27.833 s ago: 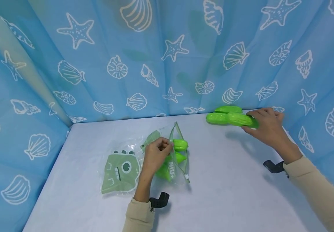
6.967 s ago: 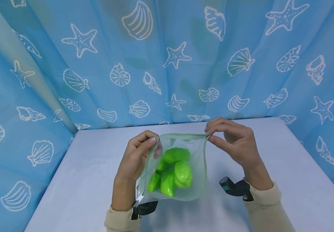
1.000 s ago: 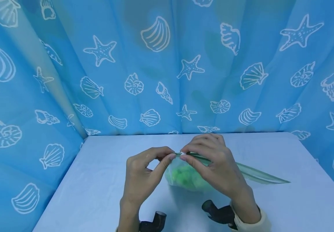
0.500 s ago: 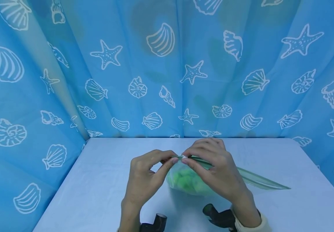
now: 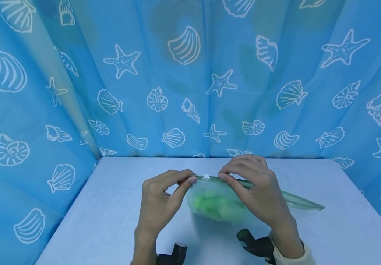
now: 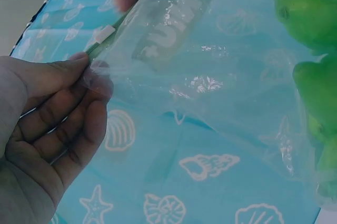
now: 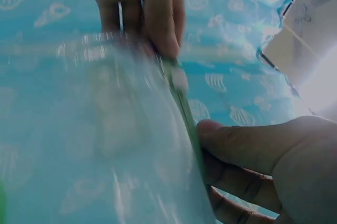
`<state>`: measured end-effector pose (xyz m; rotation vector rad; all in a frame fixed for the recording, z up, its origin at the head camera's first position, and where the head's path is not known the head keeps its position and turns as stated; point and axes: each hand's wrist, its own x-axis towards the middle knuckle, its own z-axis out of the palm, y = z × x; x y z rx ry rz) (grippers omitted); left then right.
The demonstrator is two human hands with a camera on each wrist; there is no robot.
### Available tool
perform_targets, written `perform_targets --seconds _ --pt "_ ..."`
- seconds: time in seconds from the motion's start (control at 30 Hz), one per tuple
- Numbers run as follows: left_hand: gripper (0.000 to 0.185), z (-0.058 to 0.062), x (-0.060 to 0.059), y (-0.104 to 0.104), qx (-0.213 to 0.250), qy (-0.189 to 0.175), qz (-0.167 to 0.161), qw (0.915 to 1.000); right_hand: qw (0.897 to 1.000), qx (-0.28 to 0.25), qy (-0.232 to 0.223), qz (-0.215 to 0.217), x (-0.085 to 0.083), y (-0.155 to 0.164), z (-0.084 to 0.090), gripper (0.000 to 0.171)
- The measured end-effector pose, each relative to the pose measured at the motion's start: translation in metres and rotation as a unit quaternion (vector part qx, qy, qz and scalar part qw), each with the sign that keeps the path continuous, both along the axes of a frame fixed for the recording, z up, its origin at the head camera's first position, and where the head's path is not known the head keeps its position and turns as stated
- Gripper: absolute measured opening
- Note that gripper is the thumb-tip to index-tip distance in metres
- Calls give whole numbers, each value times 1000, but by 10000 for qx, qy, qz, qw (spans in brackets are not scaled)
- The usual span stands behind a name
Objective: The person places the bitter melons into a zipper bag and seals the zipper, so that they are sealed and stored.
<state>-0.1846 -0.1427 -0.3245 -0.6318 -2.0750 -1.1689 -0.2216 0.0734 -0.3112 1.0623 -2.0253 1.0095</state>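
Note:
A clear zip bag [image 5: 217, 204] with several green plastic pieces [image 5: 210, 202] inside is held above the table [image 5: 110, 206]. My left hand [image 5: 163, 202] pinches the left end of the bag's green zip strip [image 5: 270, 189]. My right hand [image 5: 256, 191] pinches the strip just right of the small white slider [image 5: 206, 177]. In the left wrist view the left hand's fingers [image 6: 68, 124] grip the bag's corner [image 6: 97, 74], with the slider [image 6: 103, 32] and the green pieces [image 6: 310, 50] close by. In the right wrist view the right hand's fingers [image 7: 247, 155] hold the strip [image 7: 187, 113].
A blue curtain printed with white shells and starfish [image 5: 190, 73] walls in the table on three sides. The bag's right end [image 5: 309, 204] sticks out over the table's right part. Black wrist camera mounts [image 5: 256, 244] show at the bottom.
My right hand has slid a little to the right along the zip strip, away from the white slider. The left hand stays pinching the left end.

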Motion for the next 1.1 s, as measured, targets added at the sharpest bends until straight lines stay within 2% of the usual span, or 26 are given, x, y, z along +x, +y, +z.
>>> perform_targets --seconds 0.13,0.23,0.37,0.6,1.1 --pt "10 0 0 0 113 -29 -19 9999 9999 31 -27 -158 -1 3 1 20" --pt "11 -1 0 5 9 -37 -228 9997 9999 83 -18 79 1 -1 -1 20" --pt "9 -2 0 10 -98 79 -344 9993 9994 74 51 343 4 -8 -3 19" --pt "9 -1 0 9 -65 400 -231 9989 9991 107 58 399 4 -5 0 18" --pt "9 -1 -2 5 108 290 -163 9994 9989 198 17 416 0 0 0 19"
